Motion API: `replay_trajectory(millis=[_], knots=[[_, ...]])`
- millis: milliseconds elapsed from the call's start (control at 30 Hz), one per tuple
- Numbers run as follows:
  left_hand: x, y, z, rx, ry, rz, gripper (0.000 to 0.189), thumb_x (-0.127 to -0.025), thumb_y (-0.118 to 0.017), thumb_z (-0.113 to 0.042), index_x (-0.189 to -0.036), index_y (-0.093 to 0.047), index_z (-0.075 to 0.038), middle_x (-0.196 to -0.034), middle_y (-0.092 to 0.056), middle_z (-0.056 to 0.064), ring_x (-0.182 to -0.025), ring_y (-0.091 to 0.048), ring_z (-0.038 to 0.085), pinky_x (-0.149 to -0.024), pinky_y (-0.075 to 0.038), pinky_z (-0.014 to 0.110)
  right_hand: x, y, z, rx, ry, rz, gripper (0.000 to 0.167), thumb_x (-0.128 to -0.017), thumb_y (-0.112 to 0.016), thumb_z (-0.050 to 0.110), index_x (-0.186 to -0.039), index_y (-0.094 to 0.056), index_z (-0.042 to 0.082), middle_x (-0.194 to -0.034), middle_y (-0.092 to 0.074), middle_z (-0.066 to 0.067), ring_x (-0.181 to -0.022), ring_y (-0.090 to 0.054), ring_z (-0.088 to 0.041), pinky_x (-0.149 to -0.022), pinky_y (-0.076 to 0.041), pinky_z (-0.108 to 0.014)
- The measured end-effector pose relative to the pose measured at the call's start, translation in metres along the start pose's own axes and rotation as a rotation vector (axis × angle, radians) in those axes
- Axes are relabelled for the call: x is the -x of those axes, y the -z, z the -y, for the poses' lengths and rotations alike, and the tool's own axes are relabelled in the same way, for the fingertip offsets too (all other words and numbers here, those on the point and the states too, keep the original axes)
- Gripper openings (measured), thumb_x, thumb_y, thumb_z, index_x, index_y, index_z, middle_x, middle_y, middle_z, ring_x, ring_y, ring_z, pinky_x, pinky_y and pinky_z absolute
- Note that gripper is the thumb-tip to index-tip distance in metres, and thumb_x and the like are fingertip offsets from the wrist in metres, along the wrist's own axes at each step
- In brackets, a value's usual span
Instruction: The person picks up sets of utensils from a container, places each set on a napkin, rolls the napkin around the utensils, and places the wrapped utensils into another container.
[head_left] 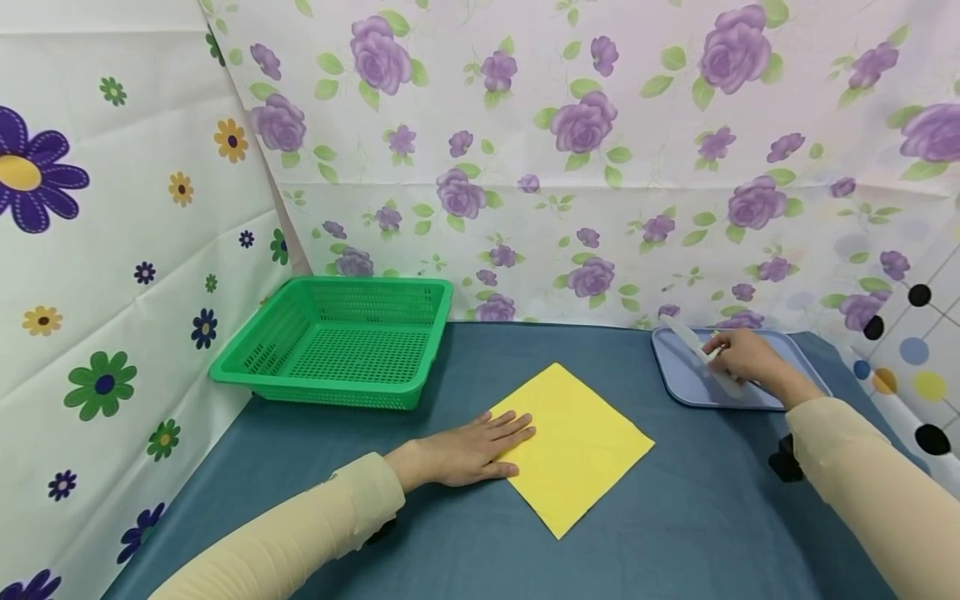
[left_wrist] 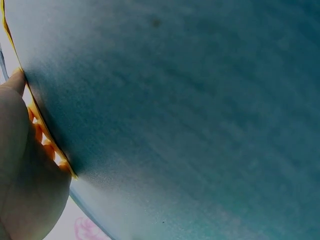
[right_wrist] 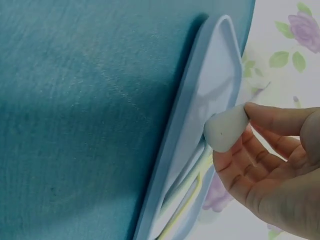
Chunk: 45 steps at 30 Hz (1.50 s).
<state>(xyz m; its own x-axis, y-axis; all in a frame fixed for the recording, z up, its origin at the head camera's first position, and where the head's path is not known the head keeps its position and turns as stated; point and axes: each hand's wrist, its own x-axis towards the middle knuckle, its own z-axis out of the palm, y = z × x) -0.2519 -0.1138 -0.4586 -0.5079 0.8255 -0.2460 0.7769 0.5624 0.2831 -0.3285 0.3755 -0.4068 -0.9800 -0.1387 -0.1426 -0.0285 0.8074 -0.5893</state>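
A yellow square sheet [head_left: 581, 450], paper or thin cloth, lies turned cornerwise on the blue tabletop. My left hand [head_left: 468, 450] rests palm down on its left edge with the fingers straight. The left wrist view catches the thumb [left_wrist: 17, 80] and the sheet's thin edge. At the right, above a pale blue tray [head_left: 678, 383], my right hand [head_left: 746, 358] pinches a long white flat strip [head_left: 686, 337] between thumb and fingers. In the right wrist view this strip [right_wrist: 226, 131] shows a broad rounded end; its exact kind is unclear.
A green perforated plastic basket [head_left: 337, 354] stands at the back left. Thin pale green and yellow pieces [right_wrist: 187, 200] lie in the tray. Flowered cloth [head_left: 525, 167] hangs behind the table, and another patterned cloth [head_left: 142, 292] hangs along the left side.
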Motion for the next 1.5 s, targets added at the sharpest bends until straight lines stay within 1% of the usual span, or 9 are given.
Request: replay_trajectory(millis=[133, 300, 533, 833, 1133, 1300, 1500], knots=[[0.0, 0.0, 0.001, -0.009, 0.004, 0.005, 0.068, -0.114, -0.034, -0.047, -0.17, -0.008, -0.019, -0.176, -0.001, 0.0, -0.161, -0.001, 0.021, -0.13, -0.006, 0.047, 0.001, 0.002, 0.006, -0.029, 0.002, 0.014, 0.036, -0.097, -0.063, 0.003, -0.126, -0.059, -0.018, -0.109, -0.064, -0.031, -0.086, -0.064, -0.033, -0.064, -0.06, -0.041], [0.001, 0.001, 0.001, -0.015, 0.006, 0.002, 0.067, -0.114, -0.034, -0.047, -0.17, -0.009, -0.019, -0.176, -0.002, 0.0, -0.161, -0.002, 0.021, -0.13, -0.008, 0.047, 0.0, 0.002, 0.011, -0.067, -0.007, 0.032, 0.037, -0.098, -0.063, 0.006, -0.128, -0.059, -0.016, -0.111, -0.066, -0.029, -0.092, -0.065, -0.033, -0.068, -0.061, -0.041], [0.001, 0.002, 0.002, -0.014, 0.001, -0.005, 0.067, -0.113, -0.033, -0.048, -0.17, -0.01, -0.019, -0.176, -0.002, -0.001, -0.161, -0.003, 0.021, -0.13, -0.008, 0.047, 0.004, 0.005, 0.02, -0.175, -0.021, 0.066, 0.042, -0.102, -0.061, 0.008, -0.134, -0.053, -0.018, -0.118, -0.062, -0.031, -0.096, -0.064, -0.034, -0.073, -0.062, -0.045], [-0.003, -0.006, 0.01, -0.035, -0.005, -0.01, 0.07, -0.112, -0.031, -0.053, -0.17, -0.007, -0.022, -0.176, 0.001, -0.003, -0.161, 0.001, 0.017, -0.13, -0.006, 0.046, 0.008, 0.005, 0.023, -0.249, -0.028, 0.081, 0.043, -0.103, -0.062, 0.009, -0.135, -0.052, -0.017, -0.114, -0.063, -0.025, -0.093, -0.063, -0.031, -0.074, -0.062, -0.044], [-0.001, 0.001, 0.002, -0.01, 0.004, -0.008, 0.068, -0.113, -0.032, -0.05, -0.17, -0.009, -0.021, -0.176, -0.002, -0.003, -0.161, -0.002, 0.018, -0.13, -0.007, 0.046, 0.007, 0.004, 0.024, -0.281, -0.048, 0.096, 0.046, -0.103, -0.064, 0.011, -0.138, -0.05, -0.016, -0.112, -0.064, -0.021, -0.091, -0.063, -0.029, -0.075, -0.062, -0.044], [-0.001, 0.0, 0.001, -0.011, -0.002, -0.01, 0.068, -0.113, -0.031, -0.051, -0.17, -0.009, -0.021, -0.176, -0.001, -0.003, -0.161, -0.002, 0.018, -0.13, -0.007, 0.046, 0.007, 0.003, 0.026, -0.3, -0.051, 0.104, 0.047, -0.103, -0.064, 0.012, -0.138, -0.049, -0.016, -0.11, -0.066, -0.019, -0.09, -0.064, -0.027, -0.075, -0.063, -0.043], [-0.001, -0.001, 0.002, -0.004, -0.003, -0.01, 0.067, -0.113, -0.033, -0.049, -0.17, -0.009, -0.021, -0.176, -0.001, -0.003, -0.161, -0.002, 0.019, -0.13, -0.007, 0.047, 0.007, -0.002, 0.033, -0.321, -0.064, 0.11, 0.049, -0.103, -0.066, 0.015, -0.14, -0.049, -0.014, -0.109, -0.066, -0.017, -0.09, -0.066, -0.026, -0.076, -0.063, -0.043]])
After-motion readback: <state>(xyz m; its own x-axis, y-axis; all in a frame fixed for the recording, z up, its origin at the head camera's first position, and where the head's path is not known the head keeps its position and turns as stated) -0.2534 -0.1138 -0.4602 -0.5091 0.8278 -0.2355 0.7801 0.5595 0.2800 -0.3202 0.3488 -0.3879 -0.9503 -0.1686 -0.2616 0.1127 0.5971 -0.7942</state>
